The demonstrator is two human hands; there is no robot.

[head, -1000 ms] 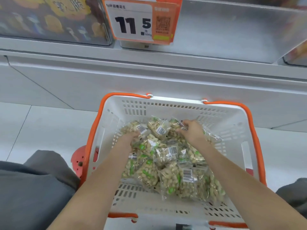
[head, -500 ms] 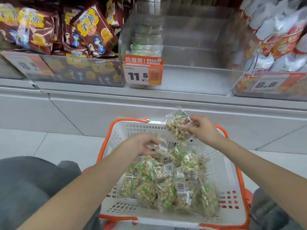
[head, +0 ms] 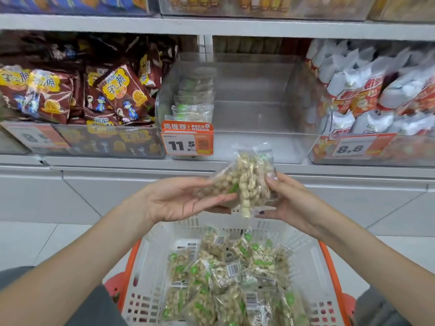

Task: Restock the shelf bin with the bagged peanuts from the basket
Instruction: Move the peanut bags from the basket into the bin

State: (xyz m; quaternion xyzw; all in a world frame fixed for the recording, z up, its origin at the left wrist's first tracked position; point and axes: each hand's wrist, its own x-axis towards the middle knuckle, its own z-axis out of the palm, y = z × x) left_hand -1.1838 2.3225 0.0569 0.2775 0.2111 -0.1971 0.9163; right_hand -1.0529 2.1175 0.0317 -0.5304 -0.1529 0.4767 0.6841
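Each hand holds a clear bag of peanuts above the basket, in front of the shelf edge. My left hand holds one peanut bag between thumb and fingers. My right hand pinches a second peanut bag that stands upright against the first. The white basket with orange rim sits below and holds several more peanut bags. The clear shelf bin lies straight ahead, mostly bare, with a small stack of peanut bags at its left side.
An orange price tag reading 11.5 hangs on the bin's front left. Brown snack bags fill the bin to the left, white and orange bags the bin to the right. Another shelf runs overhead. My knees flank the basket.
Both hands rose out of the basket, each with a peanut bag, and came together in front of the shelf edge. The view tilted up from the basket to the shelf.
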